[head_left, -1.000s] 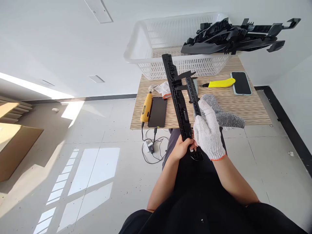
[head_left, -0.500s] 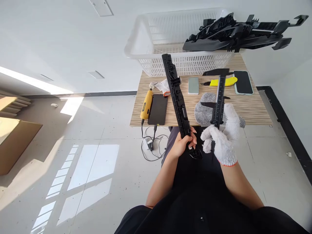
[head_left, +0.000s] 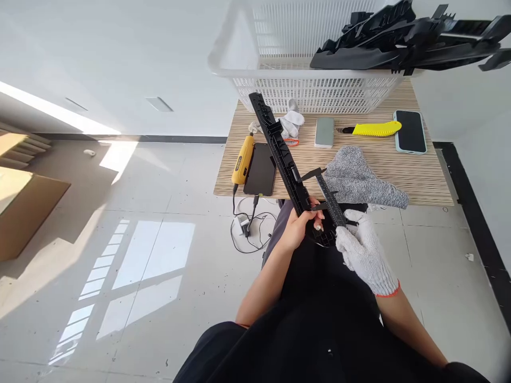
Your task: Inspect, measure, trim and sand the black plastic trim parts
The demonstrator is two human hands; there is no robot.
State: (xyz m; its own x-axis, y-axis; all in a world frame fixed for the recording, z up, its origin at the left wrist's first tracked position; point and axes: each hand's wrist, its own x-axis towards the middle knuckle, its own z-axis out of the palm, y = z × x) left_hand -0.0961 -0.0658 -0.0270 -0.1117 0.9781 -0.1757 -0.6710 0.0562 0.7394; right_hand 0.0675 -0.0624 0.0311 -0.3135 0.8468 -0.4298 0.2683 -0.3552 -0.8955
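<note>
My bare left hand [head_left: 300, 230] is wrapped round the lower end of a long black plastic part [head_left: 278, 150], which slants up and to the left over the table edge. My right hand [head_left: 361, 250], in a white knit glove, grips a black caliper [head_left: 329, 199]. The caliper's jaws sit against the black part just above my left fingers. A grey knit glove [head_left: 359, 178] lies on the table right behind the caliper.
A small striped wooden table [head_left: 415, 175] carries a white basket [head_left: 315, 85], a pile of black parts [head_left: 403, 40], a yellow knife [head_left: 377, 128], two phones [head_left: 410, 132], a grey block [head_left: 323, 132], a white glove [head_left: 293, 123], a yellow tool [head_left: 243, 160]. Cables [head_left: 247, 229] lie on the floor.
My right hand brought the caliper back from the right, where it stood upright, to the lower end of the black part. The part has tilted further left.
</note>
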